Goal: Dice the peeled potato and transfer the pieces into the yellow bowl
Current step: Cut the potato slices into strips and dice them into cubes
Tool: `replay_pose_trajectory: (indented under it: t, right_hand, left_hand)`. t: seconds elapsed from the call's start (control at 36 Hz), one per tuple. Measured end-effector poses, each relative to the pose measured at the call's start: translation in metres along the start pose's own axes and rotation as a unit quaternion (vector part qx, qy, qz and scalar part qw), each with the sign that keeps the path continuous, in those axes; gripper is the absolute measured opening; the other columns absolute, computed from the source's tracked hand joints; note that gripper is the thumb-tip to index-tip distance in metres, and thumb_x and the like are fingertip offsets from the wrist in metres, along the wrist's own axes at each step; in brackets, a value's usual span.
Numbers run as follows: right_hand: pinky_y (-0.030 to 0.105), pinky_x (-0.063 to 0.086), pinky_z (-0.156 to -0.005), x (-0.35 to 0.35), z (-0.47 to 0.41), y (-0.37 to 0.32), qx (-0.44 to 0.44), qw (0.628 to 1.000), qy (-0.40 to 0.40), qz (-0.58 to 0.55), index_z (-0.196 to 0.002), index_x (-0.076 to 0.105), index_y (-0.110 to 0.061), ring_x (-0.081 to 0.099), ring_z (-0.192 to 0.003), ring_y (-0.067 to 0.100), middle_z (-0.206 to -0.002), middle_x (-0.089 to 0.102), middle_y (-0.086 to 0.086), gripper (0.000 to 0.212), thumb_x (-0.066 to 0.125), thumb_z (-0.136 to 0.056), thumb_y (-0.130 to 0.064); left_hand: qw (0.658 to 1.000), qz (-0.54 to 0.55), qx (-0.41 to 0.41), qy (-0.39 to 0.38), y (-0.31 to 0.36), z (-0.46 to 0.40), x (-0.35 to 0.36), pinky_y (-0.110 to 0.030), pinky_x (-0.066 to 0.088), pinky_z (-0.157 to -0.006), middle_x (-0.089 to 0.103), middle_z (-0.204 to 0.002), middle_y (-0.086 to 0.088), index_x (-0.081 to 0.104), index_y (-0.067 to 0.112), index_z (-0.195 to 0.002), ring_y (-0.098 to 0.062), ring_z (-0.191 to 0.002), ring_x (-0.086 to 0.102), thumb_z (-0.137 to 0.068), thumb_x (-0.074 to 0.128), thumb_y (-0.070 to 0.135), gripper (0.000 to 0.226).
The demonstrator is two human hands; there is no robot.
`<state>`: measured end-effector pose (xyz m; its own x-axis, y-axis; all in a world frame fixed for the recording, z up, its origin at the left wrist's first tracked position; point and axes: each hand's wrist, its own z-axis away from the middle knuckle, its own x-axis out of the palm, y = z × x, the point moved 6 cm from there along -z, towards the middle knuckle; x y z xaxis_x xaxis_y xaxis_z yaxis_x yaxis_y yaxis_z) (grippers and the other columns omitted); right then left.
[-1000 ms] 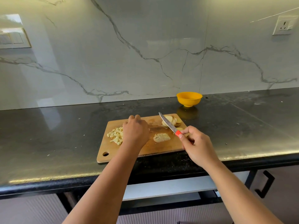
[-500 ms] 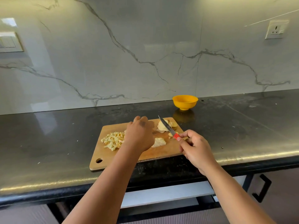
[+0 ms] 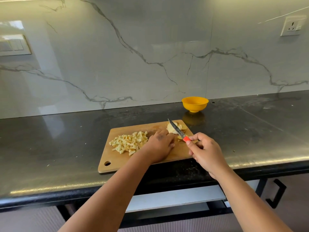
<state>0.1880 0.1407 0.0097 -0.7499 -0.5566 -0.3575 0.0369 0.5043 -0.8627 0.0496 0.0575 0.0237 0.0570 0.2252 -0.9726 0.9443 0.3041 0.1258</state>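
Note:
A wooden cutting board (image 3: 117,163) lies on the black counter. On its left part sits a pile of diced potato (image 3: 128,143). Uncut potato slices (image 3: 172,128) lie at its back right corner. My left hand (image 3: 158,146) rests palm down on the board's middle, fingers curled over a cut potato piece that it hides. My right hand (image 3: 205,153) grips the red handle of a knife (image 3: 177,131), whose blade points up and away, over the slices. The yellow bowl (image 3: 194,103) stands on the counter behind the board, and its inside looks bare.
The black counter (image 3: 58,148) runs left and right, with a marble wall behind it. A wall socket (image 3: 291,26) is at upper right and a switch plate (image 3: 13,46) at upper left. A cabinet handle (image 3: 275,193) shows below the counter's edge.
My left hand has slid right, off the diced pile and onto the cut potato piece, covering it. The knife has stayed lifted over the slices.

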Motion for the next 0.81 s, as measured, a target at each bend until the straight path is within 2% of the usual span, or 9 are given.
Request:
replay_pose_trajectory:
  t: [0.11, 0.19, 0.28, 0.39, 0.47, 0.67, 0.75, 0.81]
  right_hand:
    - [0.028, 0.043, -0.056, 0.0, 0.0, 0.001, -0.004, 1.0, 0.003, 0.01, -0.094, 0.062, -0.028, 0.054, -0.052, 0.006, -0.065, 0.068, -0.002, 0.003, 0.061, -0.095, -0.031]
    - [0.028, 0.046, -0.056, 0.0, 0.0, -0.001, -0.016, 0.999, 0.004, 0.036, -0.094, 0.061, -0.029, 0.057, -0.055, 0.007, -0.065, 0.068, -0.004, 0.005, 0.06, -0.095, -0.033]
    - [0.026, 0.049, -0.058, 0.001, 0.001, -0.005, -0.04, 0.996, 0.008, 0.084, -0.093, 0.06, -0.029, 0.06, -0.061, 0.01, -0.066, 0.068, -0.003, 0.006, 0.059, -0.095, -0.034]
    - [0.024, 0.043, -0.051, 0.004, 0.002, -0.007, -0.066, 0.992, 0.005, 0.107, -0.091, 0.058, -0.029, 0.057, -0.058, 0.014, -0.062, 0.066, 0.0, 0.005, 0.059, -0.095, -0.033]
    - [0.022, 0.042, -0.05, 0.004, 0.003, -0.009, -0.082, 0.99, 0.007, 0.117, -0.092, 0.058, -0.027, 0.055, -0.055, 0.012, -0.056, 0.061, -0.001, 0.004, 0.06, -0.095, -0.03]
    - [0.02, 0.041, -0.048, 0.005, 0.003, -0.007, -0.089, 0.989, 0.008, 0.119, -0.093, 0.059, -0.026, 0.053, -0.054, 0.011, -0.054, 0.059, -0.004, 0.003, 0.061, -0.094, -0.028]
    - [0.021, 0.039, -0.048, 0.005, 0.003, -0.006, -0.093, 0.988, 0.008, 0.125, -0.093, 0.059, -0.026, 0.053, -0.056, 0.013, -0.055, 0.06, -0.004, 0.004, 0.061, -0.094, -0.029]
    - [0.021, 0.04, -0.048, 0.005, 0.002, -0.005, -0.092, 0.987, 0.008, 0.129, -0.093, 0.059, -0.027, 0.054, -0.057, 0.012, -0.056, 0.06, -0.004, 0.004, 0.061, -0.094, -0.03]
  left_hand:
    - [0.999, -0.017, 0.007, -0.048, -0.007, 0.002, -0.002, -0.046, 0.037, -0.108, 0.049, -0.127, -0.004, 0.046, 0.023, -0.105, -0.023, -0.122, 0.042, -0.103, 0.043, 0.031, 0.009]
    - [0.997, -0.052, 0.019, -0.056, -0.013, 0.005, -0.005, -0.043, 0.032, -0.112, 0.049, -0.132, -0.004, 0.042, 0.025, -0.102, -0.023, -0.131, 0.038, -0.104, 0.04, 0.034, 0.009]
    - [0.993, -0.101, 0.035, -0.041, -0.017, 0.007, -0.01, -0.041, 0.029, -0.112, 0.049, -0.137, -0.002, 0.048, 0.023, -0.109, -0.022, -0.134, 0.037, -0.105, 0.038, 0.035, 0.015]
    - [0.978, -0.205, 0.047, 0.009, -0.026, 0.01, -0.014, -0.039, 0.03, -0.106, 0.042, -0.146, -0.001, 0.044, 0.02, -0.134, -0.022, -0.134, 0.035, -0.106, 0.033, 0.035, 0.034]
    - [0.97, -0.238, 0.024, 0.034, -0.039, 0.014, -0.021, -0.039, 0.032, -0.102, 0.045, -0.138, 0.0, 0.044, 0.022, -0.133, -0.022, -0.129, 0.036, -0.105, 0.033, 0.036, 0.032]
    - [0.993, -0.051, -0.035, 0.096, -0.062, 0.018, -0.051, -0.038, 0.041, -0.094, 0.058, -0.112, 0.005, 0.067, 0.026, -0.111, -0.017, -0.111, 0.048, -0.101, 0.05, 0.03, 0.02]
    - [0.991, -0.027, -0.036, 0.122, -0.062, 0.019, -0.058, -0.037, 0.047, -0.088, 0.066, -0.105, 0.005, 0.069, 0.022, -0.109, -0.017, -0.103, 0.056, -0.1, 0.053, 0.023, 0.018]
    - [0.992, -0.034, -0.028, 0.12, -0.058, 0.019, -0.058, -0.037, 0.046, -0.091, 0.067, -0.109, 0.006, 0.069, 0.023, -0.113, -0.017, -0.108, 0.053, -0.101, 0.049, 0.018, 0.024]
